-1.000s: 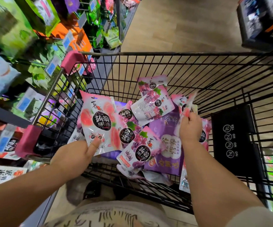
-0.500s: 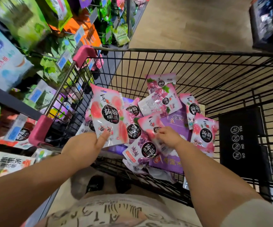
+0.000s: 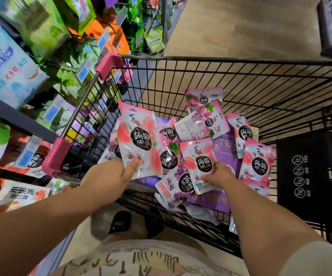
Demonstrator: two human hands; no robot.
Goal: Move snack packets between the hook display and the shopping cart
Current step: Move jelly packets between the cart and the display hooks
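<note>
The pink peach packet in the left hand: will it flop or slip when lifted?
Probably fairly stiff: the pink peach packet stands upright though the left hand pinches only its bottom edge. Possibly slippery: its film looks glossy.

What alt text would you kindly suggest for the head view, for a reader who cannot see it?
A person's left hand holds a pink jelly packet upright over a black wire shopping cart, while the right hand pinches a second pink packet atop the pile of packets inside. A hook display of hanging snacks stands at the left.
</note>
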